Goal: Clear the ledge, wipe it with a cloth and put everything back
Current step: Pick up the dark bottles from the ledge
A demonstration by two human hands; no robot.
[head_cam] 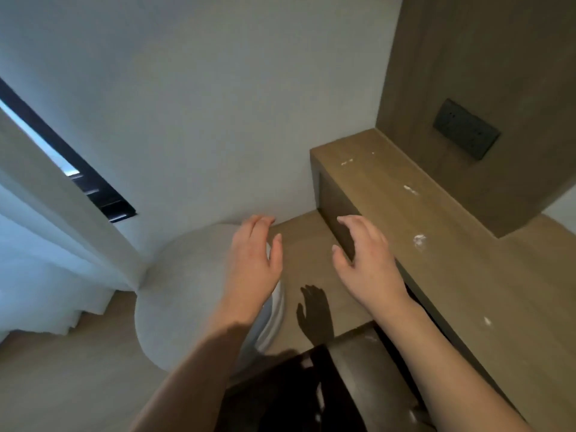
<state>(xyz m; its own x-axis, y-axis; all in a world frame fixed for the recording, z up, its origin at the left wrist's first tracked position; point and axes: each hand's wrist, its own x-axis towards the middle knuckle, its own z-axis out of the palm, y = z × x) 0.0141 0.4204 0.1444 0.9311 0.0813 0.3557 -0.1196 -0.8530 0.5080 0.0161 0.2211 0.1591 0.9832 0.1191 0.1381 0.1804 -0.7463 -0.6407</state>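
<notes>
A long wooden ledge [442, 244] runs from the back wall toward me along the right side. Its top carries only small white specks and smudges [419, 240]. My left hand [254, 260] hovers over a grey rounded cushion, fingers relaxed and holding nothing. Beside the ledge's near face, my right hand [364, 257] hangs in the air with fingers spread and loosely bent, empty too. No cloth shows in the view.
A grey rounded cushion [184, 291] sits on the wooden floor at the left. A dark stool or seat [358, 378] stands below my arms. A dark socket plate [466, 129] is set in the wooden wall panel above the ledge. White curtains hang at the far left.
</notes>
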